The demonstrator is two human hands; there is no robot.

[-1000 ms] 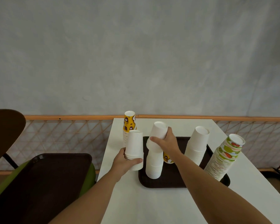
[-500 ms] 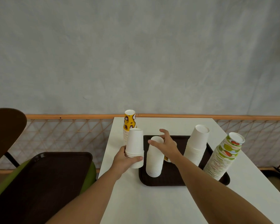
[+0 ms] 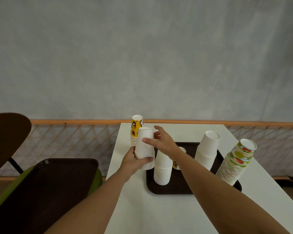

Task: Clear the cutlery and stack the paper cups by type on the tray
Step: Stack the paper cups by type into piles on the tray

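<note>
A dark brown tray (image 3: 167, 190) lies on the white table (image 3: 152, 210). On it stand a white cup stack (image 3: 162, 171), a taller white stack (image 3: 207, 152), a fruit-patterned stack (image 3: 237, 161) at its right edge and a single yellow cup (image 3: 176, 165) behind my arm. My left hand (image 3: 134, 160) grips the base of a short stack of white cups (image 3: 145, 146), upside down, above the tray's left edge. My right hand (image 3: 161, 141) reaches over with spread fingers, its thumb touching that stack's side. No cutlery is in view.
A yellow-patterned cup stack (image 3: 136, 127) stands on the table behind the held cups, off the tray. To the left, a second dark tray (image 3: 46, 184) rests on a green seat, with a brown chair back (image 3: 7, 134) beyond it. A wooden rail runs along the wall.
My right hand set its white cups down onto the tray's left stack, let go, and moved left and up to the stack held in my left hand, which stayed put.
</note>
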